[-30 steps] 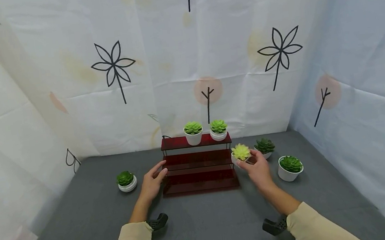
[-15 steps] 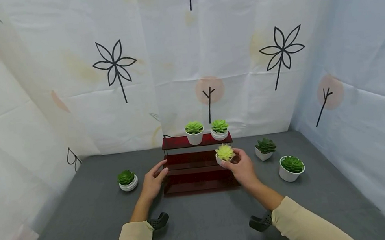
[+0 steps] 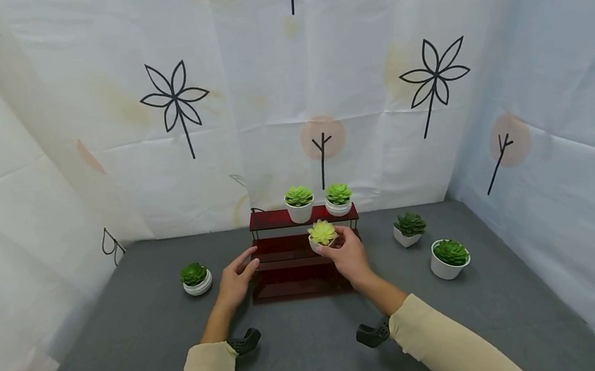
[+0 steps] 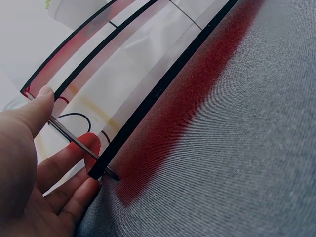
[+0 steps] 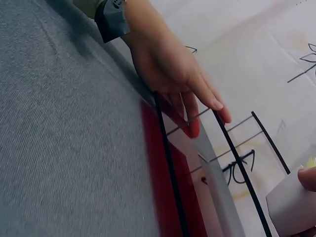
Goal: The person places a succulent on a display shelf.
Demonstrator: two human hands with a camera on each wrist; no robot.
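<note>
A dark red, see-through three-tier display rack (image 3: 297, 283) stands on the grey cloth. My left hand (image 3: 234, 283) holds its left end; in the left wrist view the thumb (image 4: 43, 101) lies at the middle tier's corner and the fingers sit behind the wire side. My right hand (image 3: 351, 259) pinches a potted succulent (image 3: 322, 233), pale yellow-green in a white pot, in front of the middle tier. That white pot (image 5: 291, 205) shows at the right edge of the right wrist view. On the top tier stand two bright green potted succulents, one left (image 3: 300, 209) and one right (image 3: 339, 205).
To the right on the grey tabletop (image 3: 306, 356) are a dark green succulent in an angular white pot (image 3: 408, 231) and a larger round potted succulent (image 3: 449, 260). Another potted succulent (image 3: 196, 279) sits left of the rack. A patterned white cloth backdrop (image 3: 265, 91) encloses the back and sides.
My right hand has carried the pale succulent leftward from beside the rack's right end to before its middle tier. The left hand stays at the rack's left end.
</note>
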